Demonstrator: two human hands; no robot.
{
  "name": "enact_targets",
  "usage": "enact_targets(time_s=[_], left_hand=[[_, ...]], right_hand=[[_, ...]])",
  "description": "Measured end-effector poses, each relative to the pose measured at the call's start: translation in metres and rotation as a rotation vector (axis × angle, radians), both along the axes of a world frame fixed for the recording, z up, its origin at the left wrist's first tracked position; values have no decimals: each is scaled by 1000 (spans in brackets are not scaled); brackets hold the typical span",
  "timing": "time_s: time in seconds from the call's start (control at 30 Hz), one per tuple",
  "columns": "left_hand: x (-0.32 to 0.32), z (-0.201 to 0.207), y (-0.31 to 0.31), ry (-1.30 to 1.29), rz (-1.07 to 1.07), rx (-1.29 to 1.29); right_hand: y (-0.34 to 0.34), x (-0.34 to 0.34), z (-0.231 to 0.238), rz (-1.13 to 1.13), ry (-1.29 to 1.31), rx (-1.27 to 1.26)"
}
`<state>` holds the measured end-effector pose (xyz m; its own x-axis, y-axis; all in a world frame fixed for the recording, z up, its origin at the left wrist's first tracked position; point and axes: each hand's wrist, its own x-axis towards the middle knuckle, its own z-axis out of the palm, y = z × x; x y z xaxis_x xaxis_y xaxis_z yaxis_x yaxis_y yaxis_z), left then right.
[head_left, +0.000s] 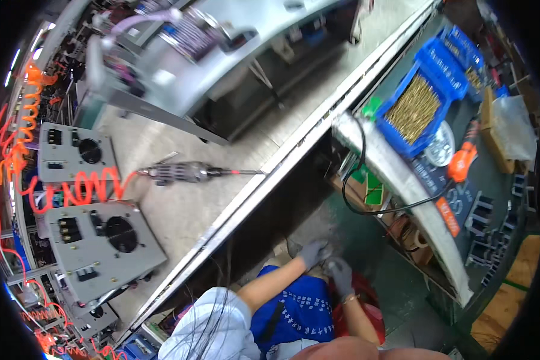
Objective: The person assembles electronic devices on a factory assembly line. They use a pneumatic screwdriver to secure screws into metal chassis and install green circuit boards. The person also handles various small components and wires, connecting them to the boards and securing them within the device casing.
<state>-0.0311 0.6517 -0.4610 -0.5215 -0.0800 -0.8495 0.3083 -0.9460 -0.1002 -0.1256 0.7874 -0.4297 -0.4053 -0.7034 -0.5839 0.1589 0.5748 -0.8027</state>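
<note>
**Gloved hands meet low, below the bench edge**

Head view: both hands wear grey gloves and come together down by the floor, under the long bench (234, 150). The left hand (314, 252) and right hand (341, 275) touch, fingers curled; whether they grip anything I cannot tell. Just beneath them sits a red tub (366, 312), contents hidden. On the bench lies a powered screwdriver (183, 173) with an orange coiled hose (90, 192). On the right-hand table, a blue bin (415, 108) holds brass-coloured screws.
</note>
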Motion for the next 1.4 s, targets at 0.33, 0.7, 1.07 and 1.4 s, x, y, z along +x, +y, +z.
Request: enact_targets(time_s=[0.33, 0.7, 1.07, 1.4], left_hand=[[202, 265, -48, -203, -119, -438], [227, 379, -92, -372, 252, -756], [169, 411, -121, -560, 157, -755], [-106, 436, -257, -423, -737, -2237]], right_hand=[[-119, 52, 264, 372, -60, -145], [-262, 37, 406, 764, 427, -345], [-274, -314, 370, 408, 1495, 82], [-272, -425, 308, 1039, 1747, -19]])
